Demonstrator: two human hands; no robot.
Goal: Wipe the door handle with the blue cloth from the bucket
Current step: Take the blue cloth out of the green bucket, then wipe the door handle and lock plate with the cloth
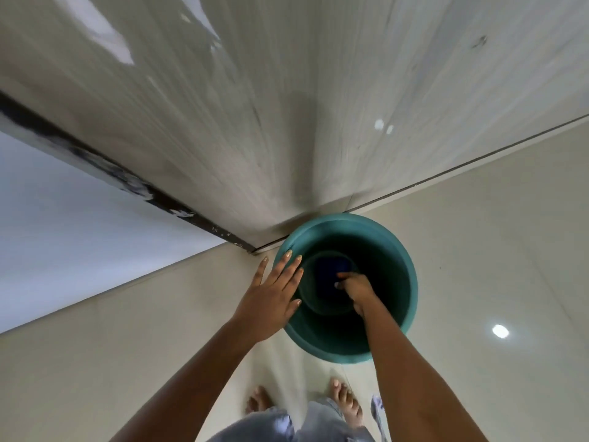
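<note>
A teal bucket (400,250) stands on the floor at the foot of a pale door (287,106). Deep inside it lies a dark blue cloth (331,269). My right hand (353,290) reaches down into the bucket, fingers curled at the cloth's edge; whether it grips the cloth is unclear in the dark. My left hand (271,298) rests flat on the bucket's left rim, fingers spread. No door handle is in view.
A dark, scuffed door edge (134,183) runs diagonally on the left, with a bluish-white wall (63,234) beyond it. Glossy beige floor tiles (494,250) surround the bucket. My bare feet (344,403) stand just behind it.
</note>
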